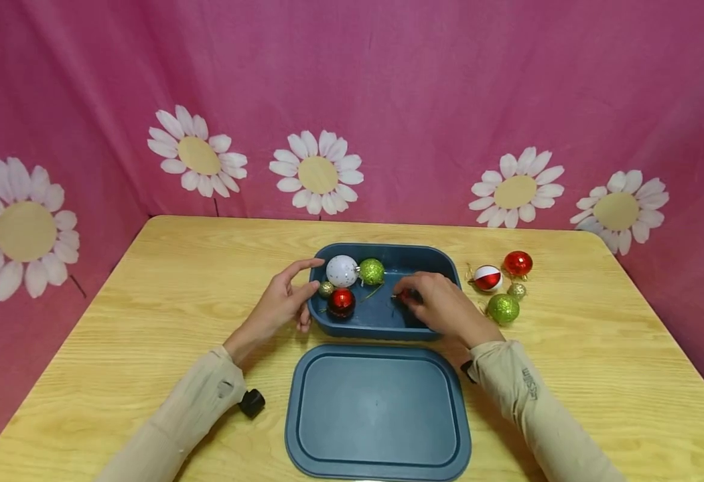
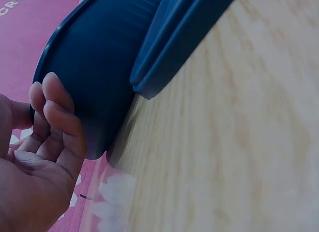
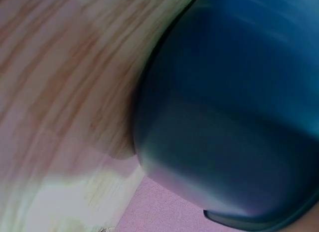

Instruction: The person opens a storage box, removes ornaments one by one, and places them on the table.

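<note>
A dark blue-grey plastic container sits on the table, holding a white Christmas ball, a green glitter ball, a small gold ball and a red ball in its left half. My left hand grips the left end, thumb at the rim and fingers against the outer wall, as the left wrist view shows of the container. Inside the right half, my right hand holds a red Christmas ball, mostly hidden by the fingers. The right wrist view shows mainly the container's outside.
The matching lid lies flat in front of the container. To its right are a red-and-white ball, a red ball, a small gold ball and a green glitter ball. A pink flowered curtain hangs behind the table.
</note>
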Demonstrator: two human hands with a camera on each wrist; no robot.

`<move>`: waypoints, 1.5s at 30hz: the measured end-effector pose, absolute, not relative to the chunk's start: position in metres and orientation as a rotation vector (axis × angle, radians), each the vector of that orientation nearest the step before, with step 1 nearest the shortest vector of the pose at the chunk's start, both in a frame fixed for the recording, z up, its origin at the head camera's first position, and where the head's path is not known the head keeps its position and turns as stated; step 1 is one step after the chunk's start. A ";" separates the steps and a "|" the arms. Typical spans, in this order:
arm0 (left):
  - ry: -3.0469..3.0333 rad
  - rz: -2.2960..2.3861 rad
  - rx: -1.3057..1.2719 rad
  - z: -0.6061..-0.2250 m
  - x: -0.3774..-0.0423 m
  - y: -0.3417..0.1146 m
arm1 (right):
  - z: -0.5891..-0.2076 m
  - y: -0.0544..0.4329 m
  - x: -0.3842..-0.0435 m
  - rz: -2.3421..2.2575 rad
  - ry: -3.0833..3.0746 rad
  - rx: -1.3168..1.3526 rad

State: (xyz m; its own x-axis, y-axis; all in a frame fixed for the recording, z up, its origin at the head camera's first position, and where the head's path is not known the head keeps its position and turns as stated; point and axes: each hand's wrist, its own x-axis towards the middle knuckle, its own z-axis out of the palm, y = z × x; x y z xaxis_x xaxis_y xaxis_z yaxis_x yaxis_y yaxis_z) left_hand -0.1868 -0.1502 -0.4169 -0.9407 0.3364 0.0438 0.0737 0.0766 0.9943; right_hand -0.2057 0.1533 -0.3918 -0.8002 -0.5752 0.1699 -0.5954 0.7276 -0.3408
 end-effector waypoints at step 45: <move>2.134 1.995 0.443 -0.420 -0.185 -0.151 | -0.394 0.156 -0.203 0.666 -2.795 0.893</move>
